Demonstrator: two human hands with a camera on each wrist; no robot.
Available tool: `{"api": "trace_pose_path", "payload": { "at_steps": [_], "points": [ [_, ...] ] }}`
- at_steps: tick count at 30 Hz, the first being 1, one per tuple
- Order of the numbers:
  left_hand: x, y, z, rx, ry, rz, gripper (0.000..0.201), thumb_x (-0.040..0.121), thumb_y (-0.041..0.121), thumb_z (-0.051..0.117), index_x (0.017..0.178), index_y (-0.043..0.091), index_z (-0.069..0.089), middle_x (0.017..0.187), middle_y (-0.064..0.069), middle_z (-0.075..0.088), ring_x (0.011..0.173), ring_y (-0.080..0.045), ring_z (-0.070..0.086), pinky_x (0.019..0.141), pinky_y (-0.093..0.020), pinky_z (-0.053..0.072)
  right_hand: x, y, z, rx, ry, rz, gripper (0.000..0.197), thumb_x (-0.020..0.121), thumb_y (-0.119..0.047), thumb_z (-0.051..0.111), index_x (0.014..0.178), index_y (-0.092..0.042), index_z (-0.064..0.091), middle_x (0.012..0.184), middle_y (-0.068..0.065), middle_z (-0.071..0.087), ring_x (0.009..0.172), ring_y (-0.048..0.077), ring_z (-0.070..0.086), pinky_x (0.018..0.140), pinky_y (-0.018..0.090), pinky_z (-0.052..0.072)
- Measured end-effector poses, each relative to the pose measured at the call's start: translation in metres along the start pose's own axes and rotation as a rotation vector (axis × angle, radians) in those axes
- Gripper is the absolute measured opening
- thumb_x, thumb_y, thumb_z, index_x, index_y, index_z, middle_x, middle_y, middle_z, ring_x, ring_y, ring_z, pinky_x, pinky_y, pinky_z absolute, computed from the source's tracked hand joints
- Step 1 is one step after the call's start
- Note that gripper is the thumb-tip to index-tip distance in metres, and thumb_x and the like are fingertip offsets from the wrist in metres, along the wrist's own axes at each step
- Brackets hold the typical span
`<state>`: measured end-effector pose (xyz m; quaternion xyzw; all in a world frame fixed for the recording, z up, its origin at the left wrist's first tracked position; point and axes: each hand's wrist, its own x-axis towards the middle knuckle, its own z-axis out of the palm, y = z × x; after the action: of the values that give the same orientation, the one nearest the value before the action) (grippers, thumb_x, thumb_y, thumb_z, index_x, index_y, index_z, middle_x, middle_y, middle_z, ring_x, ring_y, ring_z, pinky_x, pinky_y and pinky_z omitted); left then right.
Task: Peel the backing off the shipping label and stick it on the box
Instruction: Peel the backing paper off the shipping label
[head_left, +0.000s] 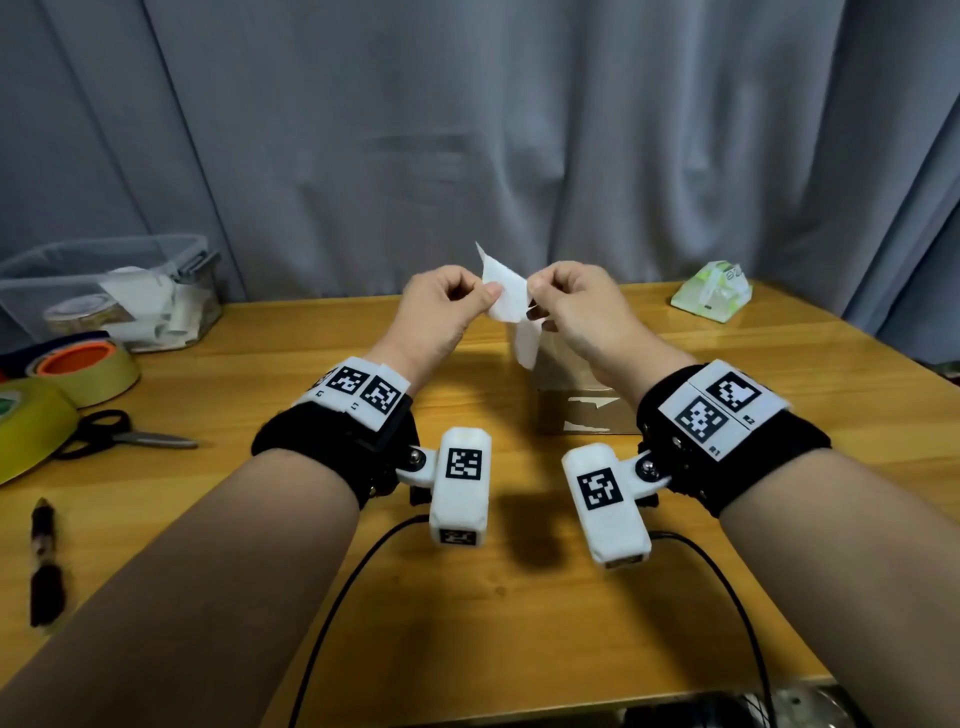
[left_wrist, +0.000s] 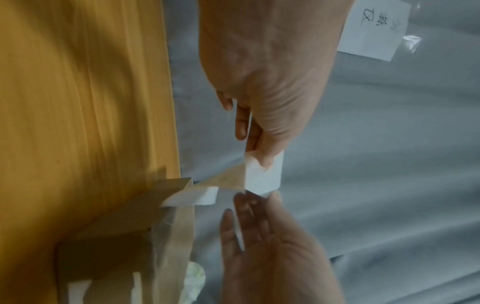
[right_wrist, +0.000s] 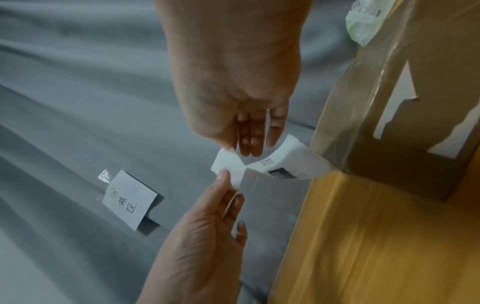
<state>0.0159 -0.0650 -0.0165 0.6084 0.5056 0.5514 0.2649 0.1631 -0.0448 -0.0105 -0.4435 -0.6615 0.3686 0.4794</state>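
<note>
The white shipping label (head_left: 503, 291) is held in the air above the table, with its two layers partly parted. My left hand (head_left: 491, 299) pinches one white flap (left_wrist: 262, 176) between thumb and finger. My right hand (head_left: 535, 297) pinches the other layer, a printed strip (right_wrist: 285, 166) that curls down toward the box. The brown cardboard box (head_left: 576, 410), taped with clear tape, stands on the table just below and behind my right hand. The left hand (right_wrist: 228, 181) and right hand (right_wrist: 244, 150) almost touch at the fingertips. I cannot tell which layer is the backing.
A clear plastic bin (head_left: 119, 291) stands at the back left, with tape rolls (head_left: 88, 364), scissors (head_left: 130, 436) and a pen (head_left: 44, 561) on the left of the wooden table (head_left: 311, 519). A green-white packet (head_left: 711, 291) lies back right. A handwritten note (right_wrist: 130, 201) hangs on the grey curtain.
</note>
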Motion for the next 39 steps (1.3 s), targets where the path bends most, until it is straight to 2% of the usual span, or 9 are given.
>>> {"api": "trace_pose_path", "payload": {
  "at_steps": [5, 8, 11, 15, 19, 23, 28, 32, 39],
  "points": [
    [0.002, 0.004, 0.003, 0.025, 0.006, -0.025, 0.01, 0.082, 0.011, 0.069, 0.075, 0.006, 0.065, 0.068, 0.0, 0.061, 0.062, -0.001, 0.056, 0.066, -0.011, 0.046, -0.003, -0.008, -0.001, 0.144, -0.08, 0.08, 0.019, 0.088, -0.017, 0.053, 0.09, -0.005, 0.068, 0.079, 0.007, 0.062, 0.074, 0.015, 0.058, 0.066, 0.023, 0.05],
    [0.003, 0.006, 0.006, 0.18, -0.031, 0.019, 0.014, 0.081, 0.021, 0.07, 0.068, 0.022, 0.064, 0.069, 0.006, 0.064, 0.071, -0.011, 0.059, 0.078, -0.031, 0.049, -0.003, -0.01, -0.002, 0.135, -0.076, 0.004, 0.026, 0.088, -0.033, 0.06, 0.076, -0.012, 0.068, 0.076, 0.01, 0.064, 0.074, 0.018, 0.061, 0.072, 0.033, 0.052],
    [0.001, 0.01, 0.008, 0.213, -0.055, 0.037, 0.018, 0.079, 0.027, 0.069, 0.064, 0.027, 0.061, 0.068, 0.007, 0.064, 0.074, -0.014, 0.06, 0.083, -0.04, 0.05, -0.004, -0.01, -0.001, 0.078, -0.008, -0.07, 0.018, 0.088, -0.014, 0.062, 0.071, -0.016, 0.068, 0.069, 0.0, 0.066, 0.067, 0.007, 0.061, 0.07, 0.022, 0.05],
    [0.0, 0.016, 0.009, 0.127, -0.087, 0.005, 0.014, 0.082, 0.016, 0.067, 0.071, 0.014, 0.06, 0.068, 0.002, 0.058, 0.071, -0.013, 0.053, 0.073, -0.026, 0.045, 0.0, -0.009, -0.001, 0.061, 0.062, -0.053, 0.017, 0.086, -0.007, 0.061, 0.071, -0.011, 0.07, 0.066, -0.004, 0.064, 0.062, 0.0, 0.057, 0.062, 0.01, 0.045],
    [-0.001, 0.009, 0.005, -0.039, -0.106, -0.084, 0.019, 0.082, 0.009, 0.067, 0.066, 0.013, 0.057, 0.07, 0.0, 0.061, 0.073, -0.01, 0.057, 0.078, -0.018, 0.045, 0.001, -0.005, -0.005, 0.149, 0.039, 0.003, 0.01, 0.087, -0.006, 0.061, 0.084, 0.0, 0.07, 0.072, 0.002, 0.064, 0.066, 0.007, 0.058, 0.059, 0.013, 0.048],
    [-0.002, 0.0, 0.003, -0.082, -0.126, -0.119, 0.02, 0.084, 0.01, 0.066, 0.068, 0.014, 0.056, 0.071, 0.001, 0.059, 0.07, -0.007, 0.054, 0.067, -0.005, 0.045, 0.001, 0.0, -0.003, 0.091, 0.042, 0.005, 0.012, 0.087, -0.006, 0.061, 0.078, -0.01, 0.066, 0.072, -0.001, 0.062, 0.067, 0.009, 0.056, 0.065, 0.018, 0.047],
    [-0.002, 0.007, 0.01, -0.015, -0.093, -0.072, 0.026, 0.088, 0.031, 0.062, 0.088, 0.005, 0.065, 0.08, -0.005, 0.06, 0.076, -0.011, 0.053, 0.068, -0.009, 0.044, 0.0, -0.003, 0.003, 0.002, 0.03, -0.079, 0.012, 0.088, -0.005, 0.06, 0.081, -0.013, 0.067, 0.074, -0.001, 0.063, 0.071, 0.008, 0.057, 0.066, 0.019, 0.047],
    [0.002, 0.013, 0.011, -0.021, -0.048, -0.025, 0.021, 0.09, 0.019, 0.06, 0.07, 0.015, 0.057, 0.07, -0.001, 0.056, 0.071, -0.012, 0.051, 0.067, -0.013, 0.044, -0.002, -0.008, 0.003, -0.041, 0.035, -0.098, 0.012, 0.089, -0.009, 0.059, 0.09, -0.005, 0.07, 0.077, 0.0, 0.063, 0.07, 0.005, 0.055, 0.066, 0.018, 0.046],
    [0.004, 0.007, 0.011, -0.1, 0.058, -0.077, 0.028, 0.091, 0.012, 0.056, 0.065, 0.017, 0.045, 0.078, -0.011, 0.05, 0.076, -0.017, 0.047, 0.067, -0.018, 0.041, -0.001, -0.008, 0.0, 0.118, 0.112, 0.032, 0.017, 0.088, -0.007, 0.056, 0.073, -0.012, 0.063, 0.071, 0.0, 0.059, 0.063, 0.01, 0.055, 0.062, 0.025, 0.05]
  ]
}}
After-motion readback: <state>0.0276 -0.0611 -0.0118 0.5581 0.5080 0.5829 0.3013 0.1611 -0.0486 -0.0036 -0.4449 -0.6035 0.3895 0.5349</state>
